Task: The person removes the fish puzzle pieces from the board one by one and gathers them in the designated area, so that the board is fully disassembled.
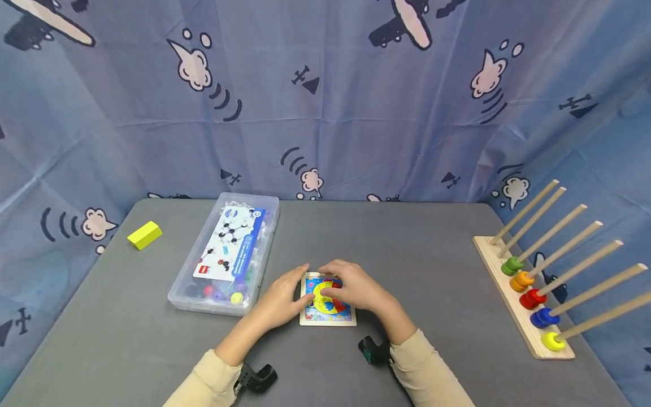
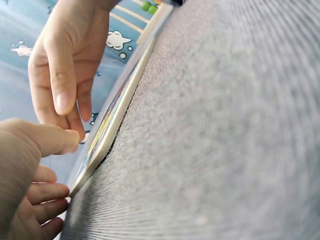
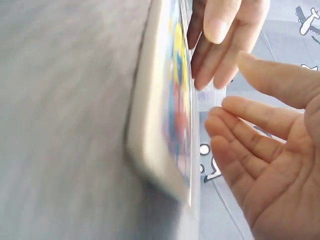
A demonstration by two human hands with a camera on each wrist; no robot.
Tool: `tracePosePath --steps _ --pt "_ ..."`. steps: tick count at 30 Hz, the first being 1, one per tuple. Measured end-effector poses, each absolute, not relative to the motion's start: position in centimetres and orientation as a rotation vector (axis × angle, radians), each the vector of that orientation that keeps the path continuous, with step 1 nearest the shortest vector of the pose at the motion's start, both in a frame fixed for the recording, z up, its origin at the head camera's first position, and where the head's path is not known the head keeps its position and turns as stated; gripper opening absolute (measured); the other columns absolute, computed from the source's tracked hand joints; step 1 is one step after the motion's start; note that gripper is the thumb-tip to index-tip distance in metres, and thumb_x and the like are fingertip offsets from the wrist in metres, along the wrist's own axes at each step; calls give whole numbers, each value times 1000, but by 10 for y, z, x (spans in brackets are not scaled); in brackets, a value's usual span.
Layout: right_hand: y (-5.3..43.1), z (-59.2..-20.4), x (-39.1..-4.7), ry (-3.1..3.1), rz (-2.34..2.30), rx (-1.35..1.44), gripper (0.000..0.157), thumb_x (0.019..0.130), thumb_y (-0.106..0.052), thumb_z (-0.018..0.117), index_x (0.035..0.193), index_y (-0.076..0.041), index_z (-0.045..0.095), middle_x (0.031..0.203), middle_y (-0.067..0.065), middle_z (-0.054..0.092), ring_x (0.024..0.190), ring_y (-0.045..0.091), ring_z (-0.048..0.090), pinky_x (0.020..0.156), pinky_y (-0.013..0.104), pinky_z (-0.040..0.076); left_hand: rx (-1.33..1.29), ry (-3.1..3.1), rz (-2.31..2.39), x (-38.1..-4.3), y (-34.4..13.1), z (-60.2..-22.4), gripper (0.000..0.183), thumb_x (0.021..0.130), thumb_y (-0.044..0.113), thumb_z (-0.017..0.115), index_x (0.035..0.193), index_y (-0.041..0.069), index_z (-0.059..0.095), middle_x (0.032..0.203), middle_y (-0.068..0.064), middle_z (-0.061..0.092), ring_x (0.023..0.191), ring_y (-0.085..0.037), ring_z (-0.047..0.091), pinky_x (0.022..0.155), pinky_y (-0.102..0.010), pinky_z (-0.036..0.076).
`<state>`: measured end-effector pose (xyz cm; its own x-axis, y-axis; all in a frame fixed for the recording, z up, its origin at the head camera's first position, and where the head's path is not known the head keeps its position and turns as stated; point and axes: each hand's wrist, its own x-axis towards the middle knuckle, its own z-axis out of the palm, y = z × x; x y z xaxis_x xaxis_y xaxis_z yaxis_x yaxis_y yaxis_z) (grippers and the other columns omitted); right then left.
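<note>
A small wooden-framed picture puzzle (image 1: 328, 323) lies flat on the grey table, showing a yellow crescent on blue with red parts. My left hand (image 1: 281, 298) is at its left edge, thumb reaching over the picture. In the left wrist view, the fingertips of that hand (image 2: 50, 200) are close to the frame's corner; whether they touch it I cannot tell. My right hand (image 1: 358, 287) hovers over the upper right part, fingers loosely bent. In the right wrist view, the right hand (image 3: 270, 145) holds nothing and stands apart from the puzzle board (image 3: 155, 115).
Left of the puzzle lies a clear plastic case (image 1: 180, 291) with a molecule-model label and coloured balls inside. A yellow block (image 1: 144, 235) sits at the far left. On the right stands a wooden peg rack (image 1: 508, 299) with coloured rings. A patterned curtain (image 1: 325, 102) hangs behind the table.
</note>
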<state>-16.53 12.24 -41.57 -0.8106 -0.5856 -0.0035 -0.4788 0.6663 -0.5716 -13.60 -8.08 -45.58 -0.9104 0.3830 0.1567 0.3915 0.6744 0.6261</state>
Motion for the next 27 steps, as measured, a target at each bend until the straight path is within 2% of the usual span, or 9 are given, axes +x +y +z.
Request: tracePosePath --steps 5,11,27 --pt "115 -422 -171 2643 -867 -854 40 84 -19 72 120 -2 63 110 7 63 94 19 57 84 35 52 -661 -2844 -1132 -137 -82 -466 58 90 27 64 137 -3 46 143 -19 45 136 -34 37 110 -51 34" --pt "115 -430 -173 2643 -891 -855 38 84 -20 72 118 -4 64 109 6 60 92 16 54 79 29 50 -667 -2824 -1112 -138 -84 -471 56 90 27 65 135 -3 49 142 -18 46 136 -33 38 110 -51 35" --pt "108 -438 -175 2695 -863 -823 32 83 -16 73 113 -9 66 108 3 56 95 16 53 86 35 49 -573 -2772 -1214 -146 -84 -471 55 80 27 76 125 -1 60 135 -13 56 131 -29 47 106 -47 41"
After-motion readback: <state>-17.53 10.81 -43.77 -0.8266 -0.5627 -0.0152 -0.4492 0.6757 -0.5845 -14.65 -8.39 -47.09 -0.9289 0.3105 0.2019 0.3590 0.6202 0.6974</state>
